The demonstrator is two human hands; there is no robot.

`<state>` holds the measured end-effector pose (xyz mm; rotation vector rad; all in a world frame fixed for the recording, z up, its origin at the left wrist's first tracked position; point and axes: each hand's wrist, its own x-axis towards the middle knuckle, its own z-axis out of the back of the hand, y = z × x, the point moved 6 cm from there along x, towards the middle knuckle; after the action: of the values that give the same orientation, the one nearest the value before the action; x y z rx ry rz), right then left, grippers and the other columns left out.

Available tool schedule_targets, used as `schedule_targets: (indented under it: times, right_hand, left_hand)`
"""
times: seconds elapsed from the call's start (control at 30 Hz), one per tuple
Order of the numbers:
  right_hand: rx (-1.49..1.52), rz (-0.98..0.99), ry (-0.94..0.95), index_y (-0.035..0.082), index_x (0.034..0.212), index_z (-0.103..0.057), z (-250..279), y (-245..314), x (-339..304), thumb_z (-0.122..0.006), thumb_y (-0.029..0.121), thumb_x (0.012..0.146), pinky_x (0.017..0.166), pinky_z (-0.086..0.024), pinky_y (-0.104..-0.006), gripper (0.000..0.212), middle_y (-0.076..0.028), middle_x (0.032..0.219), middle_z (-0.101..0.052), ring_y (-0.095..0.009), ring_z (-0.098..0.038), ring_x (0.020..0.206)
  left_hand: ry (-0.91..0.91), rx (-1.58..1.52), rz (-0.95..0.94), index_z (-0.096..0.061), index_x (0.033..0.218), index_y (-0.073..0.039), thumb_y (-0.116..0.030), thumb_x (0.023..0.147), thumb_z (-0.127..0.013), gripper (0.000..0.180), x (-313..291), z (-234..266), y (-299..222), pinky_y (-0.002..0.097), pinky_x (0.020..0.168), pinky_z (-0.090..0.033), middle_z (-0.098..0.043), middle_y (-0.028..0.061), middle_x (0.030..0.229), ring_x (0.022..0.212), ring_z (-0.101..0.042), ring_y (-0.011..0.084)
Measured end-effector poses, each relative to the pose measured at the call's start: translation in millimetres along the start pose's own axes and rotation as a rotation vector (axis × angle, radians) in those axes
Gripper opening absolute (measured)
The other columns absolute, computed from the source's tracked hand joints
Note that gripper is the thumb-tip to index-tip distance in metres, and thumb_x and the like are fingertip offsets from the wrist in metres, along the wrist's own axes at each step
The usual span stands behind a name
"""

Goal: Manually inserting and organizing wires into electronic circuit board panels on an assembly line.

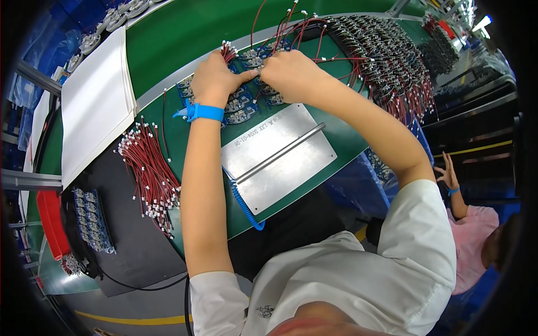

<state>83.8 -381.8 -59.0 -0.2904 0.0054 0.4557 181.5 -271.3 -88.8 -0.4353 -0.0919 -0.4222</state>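
Observation:
Both my arms reach forward over blue circuit boards (242, 115) laid in rows on the green table. My left hand (213, 81), with a blue strap at its wrist, is closed around a small bundle of red and black wires (228, 51); their white connectors stick out past the fingers. Its thumb stretches right toward my other hand. My right hand (288, 74) is closed over the boards, fingers bent down and pinched together. What lies between those fingertips is hidden. Loose red wires (286, 25) trail from boards just beyond my hands.
A metal plate (280, 157) with a raised bar lies nearest me, a coiled blue cord (245, 204) beside it. Left are a wire pile (148, 173), white sheets (98, 101) and a red bin (52, 224). Wired boards (381, 56) are heaped right; another person (473, 241) is beyond.

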Motion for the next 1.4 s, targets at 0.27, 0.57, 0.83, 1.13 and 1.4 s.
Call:
schedule_targets:
  times: [0.27,0.57,0.83,1.13,1.4]
  right_hand:
    - [0.068,-0.072,-0.179,0.006,0.096,-0.069,-15,-4,-8,-0.072,0.006,0.071,0.066,-0.057,-0.0420,0.024,-0.012,0.089,-0.069,-0.034,-0.070,0.084]
    - [0.187,-0.084,-0.607,0.012,0.092,-0.069,30,-27,-63,-0.075,0.023,0.077,0.077,-0.040,-0.0352,0.019,-0.001,0.085,-0.054,-0.022,-0.051,0.089]
    - [0.042,0.053,-0.590,0.014,0.077,-0.069,42,-20,-71,-0.075,0.021,0.074,0.074,-0.039,-0.0340,0.010,0.002,0.083,-0.053,-0.018,-0.051,0.088]
    - [0.066,0.030,-0.494,0.011,0.075,-0.067,19,-14,-55,-0.075,0.020,0.075,0.076,-0.037,-0.0336,0.011,0.001,0.081,-0.054,-0.019,-0.049,0.090]
    - [0.276,0.054,-0.432,0.011,0.078,-0.068,2,-20,-51,-0.072,0.017,0.079,0.077,-0.037,-0.0356,0.007,0.000,0.081,-0.055,-0.021,-0.049,0.089]
  left_hand:
    - [0.014,-0.016,-0.005,-0.063,0.111,-0.004,-0.061,0.058,-0.087,0.082,1,-1,-6,0.0438,0.081,-0.056,-0.072,0.0165,0.103,0.097,-0.069,0.0347]
    - [0.034,-0.004,0.019,-0.063,0.110,-0.004,-0.062,0.058,-0.086,0.081,0,-2,-5,0.0436,0.081,-0.056,-0.072,0.0162,0.103,0.096,-0.069,0.0345]
    - [0.072,-0.009,0.027,-0.062,0.110,-0.004,-0.063,0.058,-0.086,0.082,-1,0,-4,0.0441,0.081,-0.055,-0.071,0.0164,0.103,0.096,-0.069,0.0348]
    - [0.058,-0.036,0.007,-0.063,0.110,0.000,-0.064,0.056,-0.086,0.087,0,-1,-4,0.0433,0.083,-0.054,-0.070,0.0203,0.105,0.098,-0.069,0.0350]
    - [0.036,-0.019,-0.005,-0.062,0.110,0.001,-0.065,0.056,-0.086,0.088,1,0,-5,0.0427,0.082,-0.054,-0.070,0.0211,0.104,0.096,-0.069,0.0358]
